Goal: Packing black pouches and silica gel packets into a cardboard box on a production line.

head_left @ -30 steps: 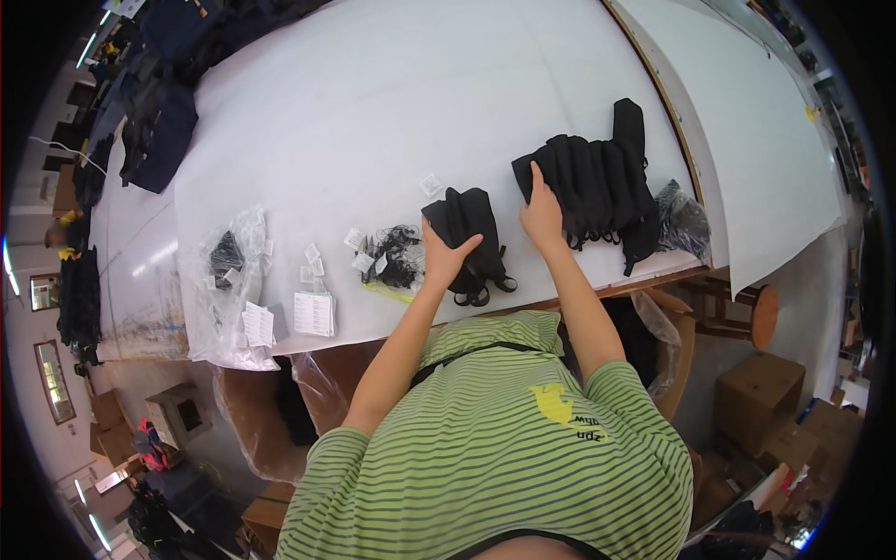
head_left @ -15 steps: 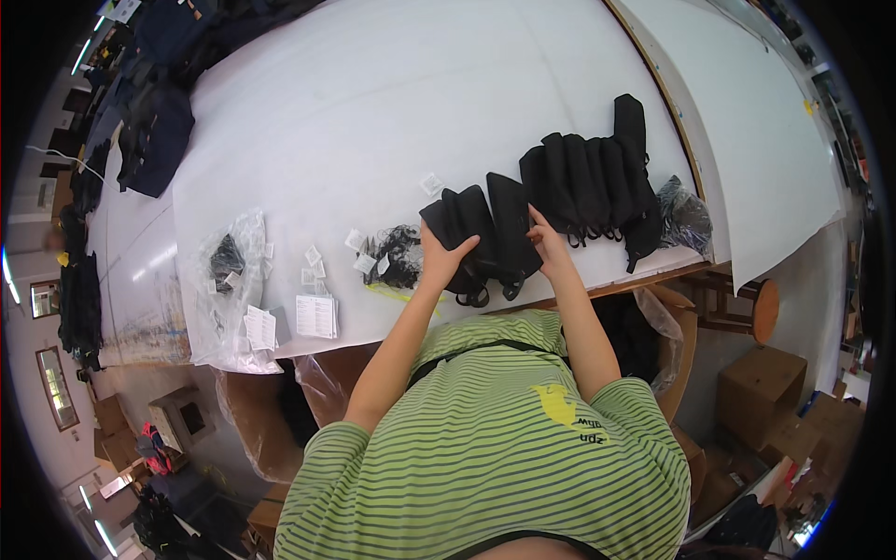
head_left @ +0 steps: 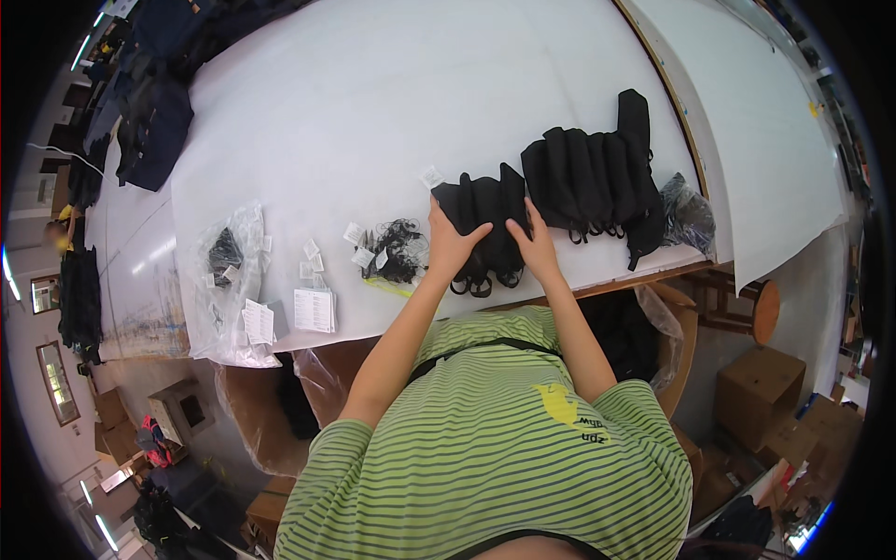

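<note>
Near the front edge of the white worktop (head_left: 373,112), a small stack of black fabric pieces (head_left: 485,210) with loops hanging down. Left hand (head_left: 450,245) spread flat, fingers pressing on the left part; right hand (head_left: 539,245) likewise open, resting on the right part — nothing gripped. Probably light, soft and floppy, easy to slide on the smooth surface. Best taken by pinching both outer edges together — not by the thin loops. To the right, a longer row of black pieces (head_left: 593,177).

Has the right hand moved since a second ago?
Yes. The right hand left the black stack and moved left onto the smaller black pile.
</note>
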